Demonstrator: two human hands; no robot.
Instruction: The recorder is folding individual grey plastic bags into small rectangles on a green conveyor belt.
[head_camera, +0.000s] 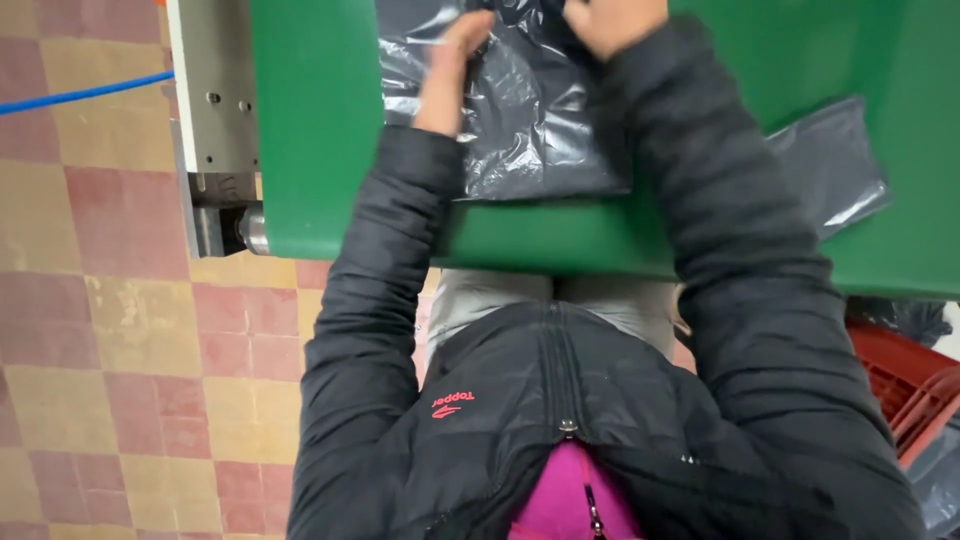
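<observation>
At the top of the frame, the left hand (447, 75) lies flat and released on a grey plastic bag (530, 110) on the green conveyor belt (310, 130), while the right hand (612, 20) grasps its crumpled upper edge

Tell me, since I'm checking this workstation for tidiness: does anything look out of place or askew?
Little stands out. Both hands, left hand and right hand, rest on a crumpled grey plastic bag on the green belt. A second grey bag lies askew to the right.
</observation>
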